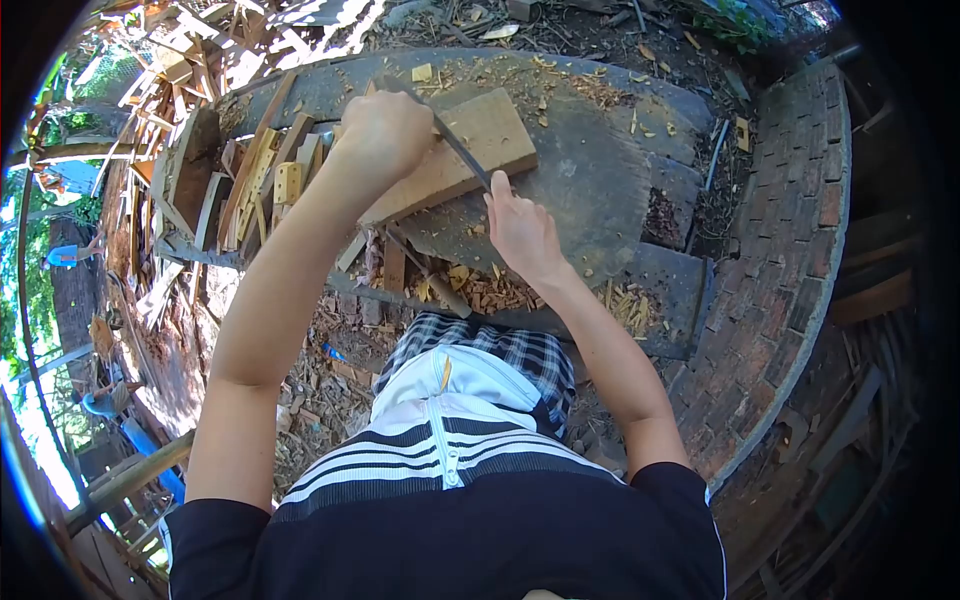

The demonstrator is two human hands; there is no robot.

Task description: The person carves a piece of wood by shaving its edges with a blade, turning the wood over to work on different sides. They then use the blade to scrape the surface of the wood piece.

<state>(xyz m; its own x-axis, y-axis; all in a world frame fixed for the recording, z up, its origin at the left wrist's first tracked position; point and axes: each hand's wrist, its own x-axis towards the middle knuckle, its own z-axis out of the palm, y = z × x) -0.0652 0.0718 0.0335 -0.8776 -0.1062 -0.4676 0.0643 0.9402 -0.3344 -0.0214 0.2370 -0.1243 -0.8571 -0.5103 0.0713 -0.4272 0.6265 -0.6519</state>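
My left hand [390,130] is wrapped round one end of a file [462,152], a long, narrow dark metal tool. At its other end my right hand [522,232] grips the tip, thumb stretched along the metal. The file slants across a thick, pale wooden block [495,125], which lies on the dark work surface [590,200]. A small hole shows near the block's far right corner. My left fist and forearm hide the block's left part.
Left of the block stand several wood offcuts [262,175], one a yellow piece with holes [288,183]. A wooden-handled tool [445,292] lies near my knees among shavings [500,290]. A curved brick wall [785,240] borders the right, and scrap wood [180,65] is piled far left.
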